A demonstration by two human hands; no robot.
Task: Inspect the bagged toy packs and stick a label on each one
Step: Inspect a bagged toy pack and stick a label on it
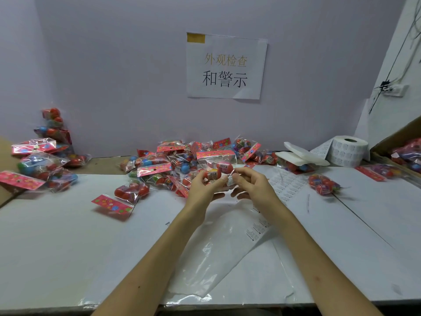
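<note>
I hold a clear bagged toy pack with a pink header card and red egg-shaped toys up over the middle of the table. My left hand grips the bag's lower left side. My right hand pinches a small white label against the bag's lower right. A heap of similar toy packs lies just behind my hands. A roll of white labels stands at the back right, with a label sheet spread flat to the right of my right hand.
More packs are stacked at the left, one lies alone front left, another at the right. A cardboard box with packs sits far right. A clear plastic bag lies flat under my forearms. A paper sign hangs on the wall.
</note>
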